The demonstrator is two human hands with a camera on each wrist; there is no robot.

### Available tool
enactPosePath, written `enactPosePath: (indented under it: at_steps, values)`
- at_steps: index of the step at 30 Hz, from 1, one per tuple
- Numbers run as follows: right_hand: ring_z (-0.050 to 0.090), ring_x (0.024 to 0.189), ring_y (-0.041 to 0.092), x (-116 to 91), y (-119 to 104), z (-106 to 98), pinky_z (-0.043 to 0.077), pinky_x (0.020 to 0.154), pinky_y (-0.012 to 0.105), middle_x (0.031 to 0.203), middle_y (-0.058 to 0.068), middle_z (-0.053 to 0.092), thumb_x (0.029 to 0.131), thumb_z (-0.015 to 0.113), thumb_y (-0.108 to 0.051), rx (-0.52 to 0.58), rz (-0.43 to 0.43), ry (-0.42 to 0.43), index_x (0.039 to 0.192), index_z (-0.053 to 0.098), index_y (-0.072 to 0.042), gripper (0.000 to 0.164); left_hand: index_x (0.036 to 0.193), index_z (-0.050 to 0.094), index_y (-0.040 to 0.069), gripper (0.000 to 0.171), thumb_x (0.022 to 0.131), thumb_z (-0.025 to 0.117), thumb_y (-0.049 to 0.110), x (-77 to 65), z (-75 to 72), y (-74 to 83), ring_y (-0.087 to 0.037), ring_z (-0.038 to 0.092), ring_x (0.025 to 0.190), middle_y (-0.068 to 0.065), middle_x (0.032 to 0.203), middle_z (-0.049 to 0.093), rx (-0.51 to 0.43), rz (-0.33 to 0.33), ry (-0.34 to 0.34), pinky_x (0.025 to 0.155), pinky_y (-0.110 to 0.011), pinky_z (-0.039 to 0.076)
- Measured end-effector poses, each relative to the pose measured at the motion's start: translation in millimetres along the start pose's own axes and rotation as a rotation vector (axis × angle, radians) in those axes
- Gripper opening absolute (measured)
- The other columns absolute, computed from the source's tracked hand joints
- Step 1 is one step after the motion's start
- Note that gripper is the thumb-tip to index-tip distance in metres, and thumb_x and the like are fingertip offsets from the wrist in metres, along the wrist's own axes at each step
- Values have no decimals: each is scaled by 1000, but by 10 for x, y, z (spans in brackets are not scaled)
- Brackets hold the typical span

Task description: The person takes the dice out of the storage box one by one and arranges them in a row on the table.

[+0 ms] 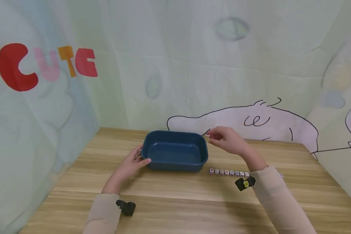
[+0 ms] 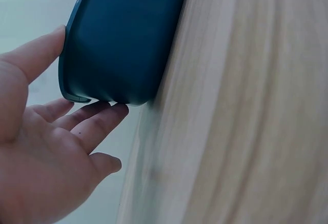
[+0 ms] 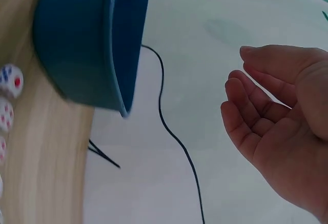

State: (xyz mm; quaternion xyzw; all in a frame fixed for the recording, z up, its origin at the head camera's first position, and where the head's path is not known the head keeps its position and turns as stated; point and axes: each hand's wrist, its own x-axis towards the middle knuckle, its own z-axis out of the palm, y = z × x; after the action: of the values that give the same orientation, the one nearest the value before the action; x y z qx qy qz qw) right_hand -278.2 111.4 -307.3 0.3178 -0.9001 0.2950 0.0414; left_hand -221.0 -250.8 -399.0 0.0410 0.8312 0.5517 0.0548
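Observation:
A dark blue rectangular basin [image 1: 175, 165] stands on the wooden table, nothing visible inside it. My left hand [image 1: 132, 162] holds its left end, thumb at the rim and fingers against the end wall; the left wrist view shows this hand [image 2: 56, 142] close up at the basin [image 2: 123, 39]. Just beyond the basin's right rim, my right hand [image 1: 226, 139] hovers in the air with fingers loosely bent. Between thumb and fingers of that hand [image 3: 277, 116] nothing shows in the right wrist view. Below it, a row of several white dice [image 1: 227, 173] lies right of the basin.
Another die [image 1: 281, 175] shows past the right sleeve [image 1: 272, 188], which hides part of the row's line. Printed cloth walls [image 1: 152, 65] border the wooden table [image 1: 175, 201] at the back and sides. Small black devices sit on both wrists.

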Motion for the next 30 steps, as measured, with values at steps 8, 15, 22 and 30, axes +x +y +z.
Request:
enactPosePath:
  at_steps: [8, 15, 22, 30]
  values:
    - [62, 86, 16, 189, -52, 362, 55, 76, 31, 98, 7, 67, 92, 64, -10, 108, 43, -153, 120, 63, 1, 30, 153, 13, 1, 75, 97, 59, 20, -5, 9, -15, -47, 29, 138, -31, 154, 20, -4, 0, 6, 111, -53, 30]
    - [64, 94, 19, 306, -5, 620, 55, 78, 30, 106, 11, 68, 93, 62, -9, 110, 55, -288, 123, 61, 3, 32, 153, 13, 1, 75, 97, 60, 20, -7, 14, -10, -47, 29, 138, -31, 153, 21, -3, -1, 10, 112, -53, 30]
    - [64, 91, 16, 394, 3, 798, 54, 78, 26, 100, 9, 69, 90, 65, -8, 60, 2, -369, 118, 64, 2, 29, 153, 13, 0, 75, 97, 59, 19, -6, 16, -13, -46, 29, 139, -31, 153, 21, -9, 5, 8, 111, -53, 30]
    - [65, 91, 16, 455, 0, 940, 53, 81, 26, 97, 7, 70, 87, 66, -2, -1, -9, -432, 113, 67, -1, 26, 153, 13, 0, 76, 97, 60, 19, -3, 17, -13, -46, 29, 139, -31, 154, 21, -16, 4, 10, 111, -52, 31]
